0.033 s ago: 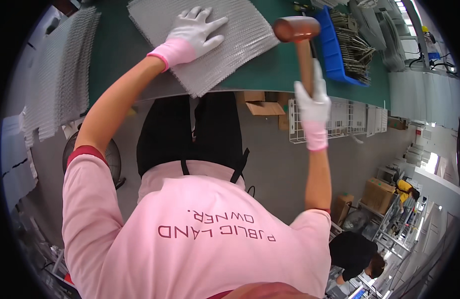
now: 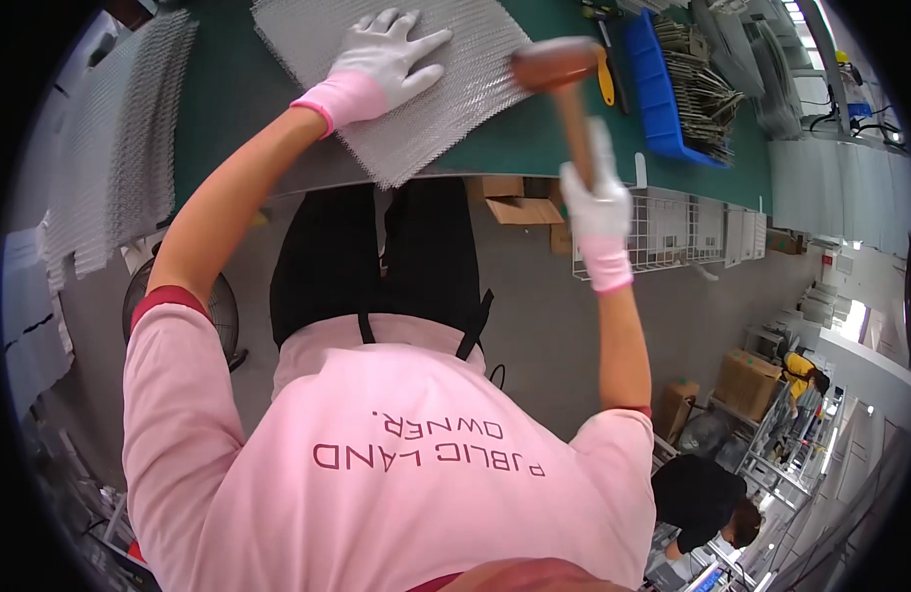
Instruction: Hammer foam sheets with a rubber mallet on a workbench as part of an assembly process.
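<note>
My left hand (image 2: 384, 61), in a white glove with a pink cuff, lies flat with spread fingers on a silvery sheet of metal mesh (image 2: 455, 113). The sheet rests on the green tabletop (image 2: 233, 89). In my gloved right hand (image 2: 600, 202) is a mallet (image 2: 574, 123), my fingers wrapped round its wooden handle. The mallet's reddish-brown head is blurred by motion and hangs over the right edge of the mesh. Whether it touches the sheet I cannot tell.
Beyond the mallet lies a yellow-handled tool (image 2: 606, 79). A blue bin (image 2: 655, 99) full of thin metal pieces stands to its right. Stacked mesh sheets (image 2: 120, 148) are at the left. A white wire basket (image 2: 663, 237) and cardboard boxes (image 2: 525, 212) sit below the table edge.
The mallet and my right hand have moved left, bringing the head over the mesh edge and uncovering the yellow-handled tool. My left hand stays in place.
</note>
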Tool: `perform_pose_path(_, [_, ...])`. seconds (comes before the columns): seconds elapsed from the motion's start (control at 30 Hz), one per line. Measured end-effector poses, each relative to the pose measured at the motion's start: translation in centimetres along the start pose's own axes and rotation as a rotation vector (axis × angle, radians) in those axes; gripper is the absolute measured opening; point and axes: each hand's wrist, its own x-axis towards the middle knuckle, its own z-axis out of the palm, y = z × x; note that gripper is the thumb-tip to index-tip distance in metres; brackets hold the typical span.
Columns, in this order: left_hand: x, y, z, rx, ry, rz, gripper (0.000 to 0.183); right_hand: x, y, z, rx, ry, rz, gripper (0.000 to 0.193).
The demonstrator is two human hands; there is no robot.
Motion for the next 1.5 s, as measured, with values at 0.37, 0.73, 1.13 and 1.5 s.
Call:
perform_pose_path(0.37, [2.6,1.4,0.5,-0.217,0.011,-0.068,0.059,-4.0,-4.4,2.2,-0.121,-0.275,0.107,0.076])
perform_pose_path(0.73, [3.5,-3.7,-1.5,-0.324,-0.256,0.049,0.066,-8.4,-3.5,4.4,-0.203,-0.068,-0.065,0.076])
perform_pose_path(1.13, [-2.2,-2.5,-7.7,0.109,-0.420,-0.206,0.084,-9.4,-0.1,1.5,0.019,0.050,0.257,0.077])
perform_pose_path(1.5, [4.3,-0.8,-4.3,0.019,-0.100,0.216,0.051,-1.4,-1.2,-0.3,0.086,-0.002,0.182,0.074])
